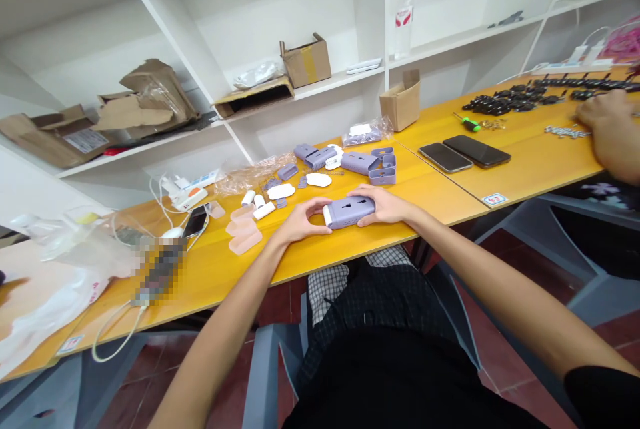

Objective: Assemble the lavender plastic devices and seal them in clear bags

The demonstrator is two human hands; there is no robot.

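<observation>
A purple plastic case [351, 212] with two dark keyhole-shaped slots and a white end piece [327, 216] lies on its side close to the table's front edge. My right hand [381, 205] grips its right end, thumb in front and fingers behind. At the white end, my left hand [303, 221] is curved in a pinch, with thumb and forefinger at the case's edges and a gap inside the curl. Just behind are another purple case [359, 162], open purple frames [383, 176] and white oval plates [319, 179].
White cylinders [264, 210] and pinkish sheets [245, 236] lie to the left. Two phones [477, 150], a green screwdriver [470, 124] and black parts [500, 101] are on the right, near another person's hand [607, 116]. Shelves holding cardboard boxes [307, 62] stand behind.
</observation>
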